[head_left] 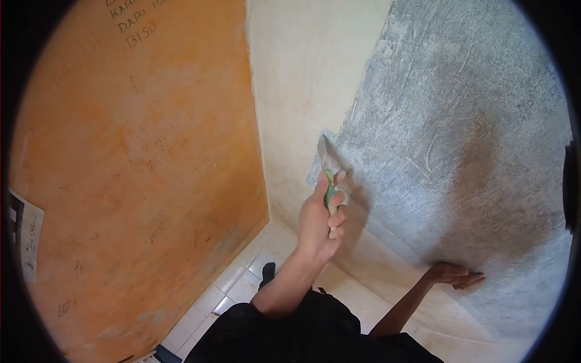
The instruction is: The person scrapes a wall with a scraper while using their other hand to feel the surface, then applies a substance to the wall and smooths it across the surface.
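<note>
My left hand [322, 213] is closed around the green and pale handle of a scraper [327, 160]. Its thumb lies along the handle and the fingers wrap the other side. The metal blade points up and touches the wall at the ragged border between the cream paint [305, 78] and the grey scraped area [417, 121]. Lower on the right, my right hand [455, 275] rests against the grey wall surface, fingers stretched out to the right and holding nothing.
An orange wall [151, 151] with handwriting meets the cream wall in a corner on the left. A paper sheet [29, 239] is at its far left. White floor tiles [233, 278] show below. My shadow falls on the grey wall.
</note>
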Demonstrator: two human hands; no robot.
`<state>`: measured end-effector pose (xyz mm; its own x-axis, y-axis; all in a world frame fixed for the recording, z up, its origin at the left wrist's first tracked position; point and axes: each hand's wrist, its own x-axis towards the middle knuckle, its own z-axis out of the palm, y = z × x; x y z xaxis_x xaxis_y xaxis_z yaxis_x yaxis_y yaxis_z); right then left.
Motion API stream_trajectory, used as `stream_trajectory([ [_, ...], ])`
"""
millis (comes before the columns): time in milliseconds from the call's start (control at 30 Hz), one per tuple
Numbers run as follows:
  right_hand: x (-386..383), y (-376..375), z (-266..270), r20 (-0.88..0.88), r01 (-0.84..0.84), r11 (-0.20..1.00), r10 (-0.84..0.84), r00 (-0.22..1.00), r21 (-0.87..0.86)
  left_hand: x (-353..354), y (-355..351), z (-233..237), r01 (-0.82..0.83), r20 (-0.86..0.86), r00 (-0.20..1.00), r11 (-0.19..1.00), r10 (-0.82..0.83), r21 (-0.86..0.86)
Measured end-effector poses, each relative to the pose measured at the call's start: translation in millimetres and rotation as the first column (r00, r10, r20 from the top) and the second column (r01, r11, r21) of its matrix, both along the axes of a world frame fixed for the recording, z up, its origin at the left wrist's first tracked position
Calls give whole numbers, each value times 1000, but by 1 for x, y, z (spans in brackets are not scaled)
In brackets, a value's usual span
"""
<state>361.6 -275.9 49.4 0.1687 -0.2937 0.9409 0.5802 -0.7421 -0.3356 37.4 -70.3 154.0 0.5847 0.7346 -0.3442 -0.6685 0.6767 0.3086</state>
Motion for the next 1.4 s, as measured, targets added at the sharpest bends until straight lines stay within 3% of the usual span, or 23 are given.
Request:
stream_trajectory([
  [100, 1, 3, 2, 0, -4, 1000, 4, 1000, 9, -1, -10, 9, 98, 0, 995, 995, -98, -4],
  [333, 1, 4, 5, 38, -32, 999, 32, 999, -7, -1, -8, 6, 94, 78, 993, 996, -94, -7],
  [433, -3, 7, 6, 18, -22, 1000, 22, 1000, 11, -1, -10, 4, 124, -1, 992, 992, -124, 16],
  [533, 1, 3, 2, -21, -9, 1000, 9, 1000, 13, 3, -10, 5, 30, -31, 999, 999, -29, 35],
  [600, -2, 7, 4, -16, -17, 1000, 17, 1000, 15, 5, -10, -12, 58, -223, 975, 987, -24, 148],
  [633, -3, 6, 5, -12, -12, 1000, 12, 1000, 3, 6, -7, -28, 62, -224, 974, 986, -26, 154],
  [700, -5, 6, 7, -17, -11, 1000, 11, 1000, 12, 4, 8, -71, 55, -392, 908, 885, 148, 463],
  [733, -6, 7, 7, -27, -16, 1000, 16, 1000, 20, 0, 19, -91, 58, -392, 908, 883, 147, 466],
  [800, -3, 8, 8, -16, -7, 1000, 7, 1000, 15, -12, 42, -118, 216, -558, 771, 697, 308, 684],
  [933, -3, 8, 5, 36, 59, 998, -58, 998, -22, -20, 62, -116, 264, -588, 689, 609, 423, 748],
  [1000, -7, 8, 4, 18, 94, 996, -94, 995, -7, -20, 68, -122, 91, -352, 733, 429, 582, 899],
  [1033, -15, 11, 2, -52, 64, 998, -62, 997, 27, -20, 73, -125, 110, -354, 748, 421, 561, 900],
  [1100, -31, 20, -4, -143, 29, 997, -20, 989, 66, -22, 85, -132, 116, -217, 671, 188, 709, 975],
  [1233, -64, 54, -16, -117, -47, 994, 58, 991, 97, -33, 100, -136, 274, -336, 654, 201, 678, 940],
  [1300, -84, 73, -13, -110, -85, 990, 97, 989, 109, -29, 102, -143, 123, -165, 652, 112, 740, 986],
  [1400, -101, 93, -7, -100, -160, 979, 173, 980, 130, -32, 104, -137, 124, -187, 689, 141, 700, 982],
])
